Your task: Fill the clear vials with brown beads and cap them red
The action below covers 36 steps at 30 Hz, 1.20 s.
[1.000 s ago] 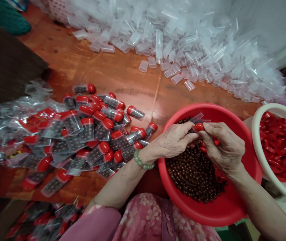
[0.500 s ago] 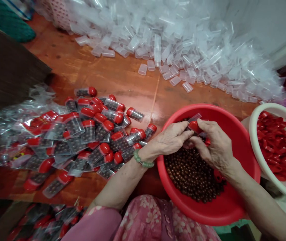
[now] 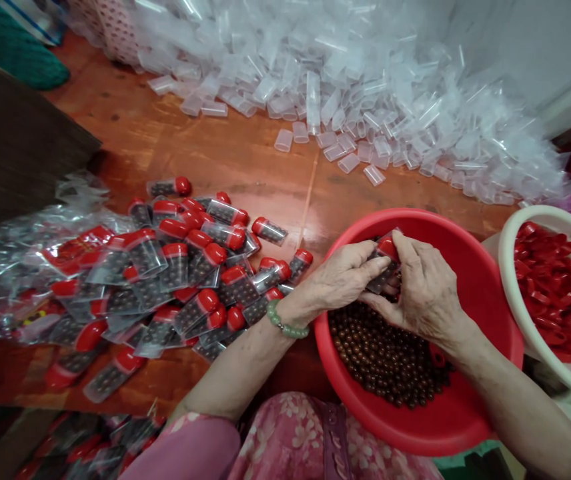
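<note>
Over a red basin (image 3: 490, 393), both my hands hold a small clear plastic container with a red cap (image 3: 386, 248), and dark beads show through its side. The fingers of my left hand (image 3: 348, 272) pinch it from the left; a green bead bracelet (image 3: 285, 323) circles that wrist. My right hand (image 3: 425, 287) closes round its right side, with the thumb underneath and fingers near the cap. Loose shiny brown beads (image 3: 385, 357) fill the basin's left part below the hands. A small red piece (image 3: 437, 355) lies by the beads, partly covered by my right wrist.
Capped, bead-filled containers (image 3: 198, 257) are heaped on the wooden surface (image 3: 235, 153) to the left, beside clear plastic bags (image 3: 30, 230). Empty clear sleeves (image 3: 365, 127) pile up at the back. A white basin (image 3: 508, 267) of red caps (image 3: 558, 293) stands at the right.
The container has turned in my hands, so its bead-filled body shows below the cap. My right fingers have shifted round its side. A red bit formerly beside them is now hidden.
</note>
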### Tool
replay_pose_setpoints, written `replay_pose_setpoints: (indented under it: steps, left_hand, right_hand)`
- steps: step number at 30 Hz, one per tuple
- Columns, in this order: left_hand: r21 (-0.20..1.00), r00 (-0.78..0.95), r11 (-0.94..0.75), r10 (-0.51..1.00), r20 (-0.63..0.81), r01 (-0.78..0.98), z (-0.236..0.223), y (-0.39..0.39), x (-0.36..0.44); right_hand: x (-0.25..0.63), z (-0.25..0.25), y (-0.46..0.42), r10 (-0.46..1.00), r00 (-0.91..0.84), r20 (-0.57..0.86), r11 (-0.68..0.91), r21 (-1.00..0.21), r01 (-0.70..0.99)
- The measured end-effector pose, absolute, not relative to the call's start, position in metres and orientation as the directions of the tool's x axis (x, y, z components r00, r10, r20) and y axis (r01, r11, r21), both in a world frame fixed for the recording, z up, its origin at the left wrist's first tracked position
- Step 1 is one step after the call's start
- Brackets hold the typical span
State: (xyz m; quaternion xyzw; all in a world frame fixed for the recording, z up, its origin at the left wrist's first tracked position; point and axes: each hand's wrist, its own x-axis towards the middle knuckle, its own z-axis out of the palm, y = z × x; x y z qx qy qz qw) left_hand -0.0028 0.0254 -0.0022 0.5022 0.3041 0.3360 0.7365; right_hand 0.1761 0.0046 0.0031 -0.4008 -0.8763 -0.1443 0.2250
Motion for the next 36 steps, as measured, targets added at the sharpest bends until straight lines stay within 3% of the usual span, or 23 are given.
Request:
replay_pose_setpoints:
  steps: [8,17,24,27,36]
  left_hand:
    - [0.970,0.587,0.207,0.804,-0.094,-0.128,-0.003,0.024,-0.001]
    - [0.976,0.581,0.202,0.805,-0.119,-0.081,-0.003,0.023,0.001]
    - [0.921,0.583,0.311,0.803,-0.123,-0.234,-0.003,0.025,0.001]
    - [0.892,0.586,0.358,0.798,-0.139,-0.277,-0.004,0.026,0.002]
    - [0.971,0.556,0.211,0.823,-0.115,-0.112,-0.004,0.023,0.010]
  right_hand:
    - [0.174,-0.003,0.007,0.568,-0.561,0.602,0.661,0.072,0.747]
    - [0.174,-0.004,0.009,0.549,-0.587,0.596,0.660,0.122,0.741]
    - [0.176,0.001,0.009,0.646,-0.572,0.505,0.666,-0.008,0.746]
    - [0.176,0.001,0.009,0.665,-0.568,0.484,0.652,-0.006,0.758]
    - [0.178,-0.002,0.011,0.599,-0.581,0.551,0.704,-0.015,0.710]
